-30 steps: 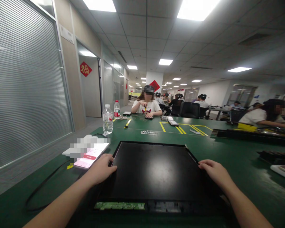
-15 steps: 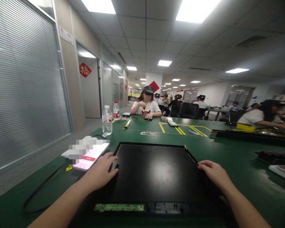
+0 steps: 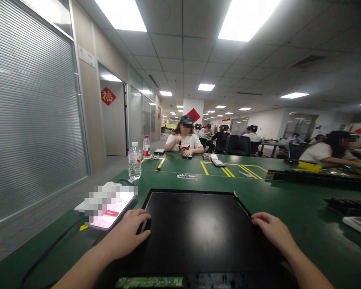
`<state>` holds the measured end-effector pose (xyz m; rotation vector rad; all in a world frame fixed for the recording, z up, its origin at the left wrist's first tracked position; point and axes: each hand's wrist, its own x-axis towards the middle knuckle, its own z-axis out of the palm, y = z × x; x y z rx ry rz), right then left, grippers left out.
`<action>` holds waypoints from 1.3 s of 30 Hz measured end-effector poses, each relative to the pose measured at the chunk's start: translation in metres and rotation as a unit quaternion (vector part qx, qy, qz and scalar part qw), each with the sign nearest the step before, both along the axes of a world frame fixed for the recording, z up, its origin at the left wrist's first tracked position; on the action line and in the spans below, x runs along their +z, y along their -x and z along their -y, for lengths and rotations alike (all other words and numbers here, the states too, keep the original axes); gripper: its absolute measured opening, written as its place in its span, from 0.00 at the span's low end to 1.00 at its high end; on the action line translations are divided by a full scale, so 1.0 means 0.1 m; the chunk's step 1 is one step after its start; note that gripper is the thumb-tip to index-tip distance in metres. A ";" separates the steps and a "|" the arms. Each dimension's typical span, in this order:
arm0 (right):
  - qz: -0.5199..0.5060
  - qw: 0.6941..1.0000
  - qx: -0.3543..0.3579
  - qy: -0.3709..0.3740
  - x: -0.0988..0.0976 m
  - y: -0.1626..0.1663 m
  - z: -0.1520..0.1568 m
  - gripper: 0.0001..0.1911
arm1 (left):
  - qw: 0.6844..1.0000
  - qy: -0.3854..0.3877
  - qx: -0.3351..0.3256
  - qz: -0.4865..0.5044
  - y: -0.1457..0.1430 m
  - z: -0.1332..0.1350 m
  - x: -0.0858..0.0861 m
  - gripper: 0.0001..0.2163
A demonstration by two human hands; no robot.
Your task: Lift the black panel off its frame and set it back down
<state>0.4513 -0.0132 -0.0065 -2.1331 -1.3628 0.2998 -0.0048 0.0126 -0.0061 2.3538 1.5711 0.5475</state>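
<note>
A black LCD panel [image 3: 195, 228] in a thin black frame lies flat on the green table in front of me, glossy with a bright reflection. Along its near edge runs a strip of green circuit board [image 3: 150, 282], partly cut off by the picture's bottom. My left hand [image 3: 132, 230] is closed on the panel's left edge, its thumb and fingertips over the border. On the right side, my right hand [image 3: 269, 226] pinches the frame's edge between thumb and fingers. The undersides of both grips are hidden.
Left of the panel lie a lit phone [image 3: 116, 208] and a black cable [image 3: 48, 249]. Beyond stand two bottles, a clear one [image 3: 134, 160] and a red-capped one [image 3: 146, 147]. A co-worker [image 3: 185, 138] sits opposite. Dark strip-like parts [image 3: 345, 206] and a white device [image 3: 359, 226] lie right.
The camera has tilted up slightly, so the scene sits lower. My left hand has slid a little towards me along the panel's edge; my right hand keeps its place on the frame.
</note>
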 end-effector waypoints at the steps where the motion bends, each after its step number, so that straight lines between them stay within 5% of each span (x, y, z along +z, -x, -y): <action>1: 0.002 1.000 0.000 -0.003 0.00 0.00 0.00 0.13 | 1.000 -0.001 0.001 0.000 0.00 0.00 0.00 0.18; 39: 0.006 1.000 0.004 -0.005 0.06 0.03 0.04 0.12 | 1.000 0.003 0.006 -0.005 -0.02 0.05 0.05 0.18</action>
